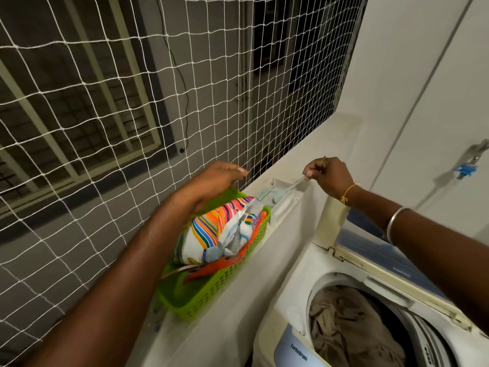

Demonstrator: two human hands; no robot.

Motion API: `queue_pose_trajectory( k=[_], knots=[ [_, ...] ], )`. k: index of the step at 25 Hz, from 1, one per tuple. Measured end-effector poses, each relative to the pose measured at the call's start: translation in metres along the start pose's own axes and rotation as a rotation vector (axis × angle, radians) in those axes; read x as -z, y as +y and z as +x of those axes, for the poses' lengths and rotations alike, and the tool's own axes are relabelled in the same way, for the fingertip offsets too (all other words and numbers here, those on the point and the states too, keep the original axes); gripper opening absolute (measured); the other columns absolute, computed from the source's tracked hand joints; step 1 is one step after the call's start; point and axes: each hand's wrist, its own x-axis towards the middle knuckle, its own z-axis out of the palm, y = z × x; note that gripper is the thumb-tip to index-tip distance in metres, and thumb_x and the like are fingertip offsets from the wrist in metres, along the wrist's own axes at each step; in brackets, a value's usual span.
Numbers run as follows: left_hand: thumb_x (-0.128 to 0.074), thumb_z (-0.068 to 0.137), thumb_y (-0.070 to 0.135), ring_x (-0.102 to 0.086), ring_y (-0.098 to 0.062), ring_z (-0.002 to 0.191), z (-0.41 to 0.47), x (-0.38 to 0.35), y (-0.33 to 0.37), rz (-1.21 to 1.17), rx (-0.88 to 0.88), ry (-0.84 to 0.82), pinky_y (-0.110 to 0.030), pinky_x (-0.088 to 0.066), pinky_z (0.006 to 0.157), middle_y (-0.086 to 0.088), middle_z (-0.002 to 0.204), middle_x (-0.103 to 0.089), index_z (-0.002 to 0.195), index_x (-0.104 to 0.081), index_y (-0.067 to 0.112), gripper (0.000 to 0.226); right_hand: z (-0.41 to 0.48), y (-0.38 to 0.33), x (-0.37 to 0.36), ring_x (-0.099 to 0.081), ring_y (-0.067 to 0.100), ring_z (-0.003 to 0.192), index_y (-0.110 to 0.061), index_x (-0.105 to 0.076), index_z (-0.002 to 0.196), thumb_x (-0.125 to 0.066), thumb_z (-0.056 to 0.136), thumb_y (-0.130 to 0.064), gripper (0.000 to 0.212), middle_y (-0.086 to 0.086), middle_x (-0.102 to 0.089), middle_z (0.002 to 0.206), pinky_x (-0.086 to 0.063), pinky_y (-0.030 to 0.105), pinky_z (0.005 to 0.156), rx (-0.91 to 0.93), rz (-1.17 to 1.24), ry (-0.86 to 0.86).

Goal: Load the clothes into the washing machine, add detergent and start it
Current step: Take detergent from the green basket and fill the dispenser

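Top-loading washing machine (291, 300) at 5 o'clock, lid raised, brown clothes (341, 321) heaped in the drum. At 10 o'clock of the drum, on the ledge (238, 300), green basket (201, 300) holding a striped detergent packet (209, 231). Left hand (219, 178) curled over the basket's far rim. At 12 o'clock of the drum, right hand (328, 176) pinching a thin clear piece (296, 182), possibly a scoop handle, above a white tub (280, 186).

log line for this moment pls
stage: detergent | left hand: grips rim of green basket | right hand: pinches thin clear handle at white box | drum: clothes in, lid open
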Motion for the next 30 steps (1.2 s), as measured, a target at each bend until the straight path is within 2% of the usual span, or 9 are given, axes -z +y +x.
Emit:
queue_pose_trajectory(
  k=[4,8,12,17,21,24,26,28,30],
  knots=[
    [-0.057,0.098,0.028,-0.06,-0.02,0.117,0.001,-0.001,0.002,-0.004,-0.004,0.016,-0.043,-0.047,0.106,0.0,0.121,-0.068,0.115,-0.071,0.021,0.023,0.0,0.0,0.002,-0.067,0.017,0.081,-0.019,-0.076,0.085,-0.066,0.09,-0.005,0.018,-0.002,-0.075,0.085,-0.051,0.027,0.079,0.143,-0.081,0.076],
    [-0.058,0.097,0.027,-0.06,-0.021,0.118,0.001,-0.003,0.004,-0.04,-0.03,0.029,-0.048,-0.044,0.109,0.001,0.121,-0.069,0.099,-0.072,0.029,0.014,-0.005,0.0,0.007,-0.069,0.017,0.084,-0.018,-0.077,0.092,-0.064,0.088,0.002,0.024,-0.001,-0.076,0.092,-0.055,0.029,0.081,0.296,-0.15,0.181],
    [-0.057,0.098,0.024,-0.06,-0.021,0.117,0.0,-0.004,0.005,-0.018,-0.035,0.023,-0.047,-0.045,0.108,0.001,0.12,-0.069,0.094,-0.072,0.032,0.018,-0.015,-0.008,0.02,-0.067,0.01,0.078,-0.01,-0.077,0.094,-0.067,0.092,-0.01,0.01,0.002,-0.075,0.088,-0.049,0.013,0.076,0.174,0.129,0.247],
    [-0.059,0.097,0.02,-0.06,-0.021,0.116,0.0,-0.007,0.01,0.002,-0.019,0.032,-0.041,-0.046,0.106,0.0,0.12,-0.068,0.101,-0.072,0.026,0.015,-0.047,-0.024,0.036,-0.061,0.004,0.058,0.0,-0.075,0.098,-0.069,0.091,-0.01,0.014,0.017,-0.074,0.082,-0.05,0.021,0.057,0.022,0.458,0.093],
    [-0.058,0.098,0.022,-0.06,-0.024,0.117,-0.001,-0.008,0.015,0.04,-0.016,0.042,-0.043,-0.046,0.107,-0.003,0.123,-0.067,0.113,-0.071,0.018,0.02,-0.072,-0.048,0.035,-0.061,0.009,0.061,0.0,-0.076,0.098,-0.07,0.09,-0.013,0.016,0.015,-0.075,0.083,-0.049,0.02,0.057,-0.068,0.636,0.024],
    [-0.056,0.099,0.02,-0.06,-0.025,0.115,-0.002,-0.01,0.019,0.045,-0.023,0.039,-0.04,-0.046,0.105,-0.007,0.123,-0.067,0.118,-0.069,0.01,0.025,-0.084,-0.067,0.02,-0.064,0.009,0.062,0.004,-0.075,0.096,-0.068,0.089,-0.006,0.014,0.014,-0.075,0.08,-0.048,0.02,0.057,-0.118,0.696,-0.023],
    [-0.055,0.099,0.014,-0.058,-0.025,0.105,-0.005,-0.011,0.022,0.008,-0.029,0.047,-0.032,-0.048,0.093,-0.011,0.115,-0.066,0.118,-0.068,0.004,0.025,-0.091,-0.082,0.004,-0.066,0.01,0.062,0.006,-0.075,0.094,-0.067,0.088,-0.001,0.012,0.016,-0.074,0.079,-0.047,0.021,0.054,-0.12,0.685,-0.04],
    [-0.054,0.099,0.01,-0.056,-0.022,0.098,-0.01,-0.011,0.026,-0.013,-0.034,0.044,-0.025,-0.047,0.079,-0.013,0.107,-0.064,0.113,-0.067,0.005,0.02,-0.096,-0.093,-0.014,-0.069,0.013,0.064,0.003,-0.075,0.09,-0.066,0.087,0.0,0.01,0.016,-0.075,0.077,-0.048,0.023,0.053,-0.118,0.665,-0.052],
    [-0.054,0.099,0.009,-0.058,-0.02,0.096,-0.013,-0.009,0.026,-0.008,-0.026,0.041,-0.026,-0.049,0.082,-0.012,0.105,-0.064,0.108,-0.067,0.009,0.016,-0.103,-0.102,-0.03,-0.071,0.014,0.064,-0.005,-0.076,0.086,-0.068,0.086,-0.006,0.009,0.01,-0.075,0.074,-0.049,0.026,0.054,-0.085,0.623,-0.064]
  ],
)
